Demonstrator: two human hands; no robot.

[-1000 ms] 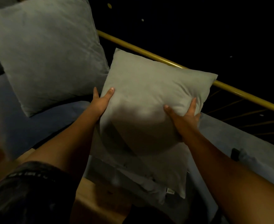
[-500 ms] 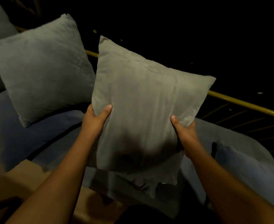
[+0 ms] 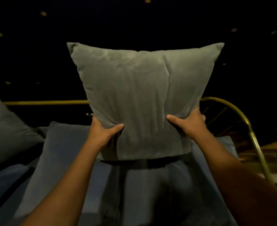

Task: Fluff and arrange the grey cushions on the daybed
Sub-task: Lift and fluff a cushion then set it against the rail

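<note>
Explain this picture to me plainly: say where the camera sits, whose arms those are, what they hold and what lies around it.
There is no machine here. The camera is worn on a person's head and looks forward and down, so the two bare arms reaching in from the bottom are that person's own. The left hand and the right hand grip the lower sides of a grey cushion, thumbs pressed into its front, and hold it upright in the air. Below it lies the bluish-grey daybed mattress, with a dark band across it just under the cushion. A brass-coloured rail runs along the back and curves down on the right. At the left edge, another grey cushion shows partly, blurred. The background is too dark to make out.
</note>
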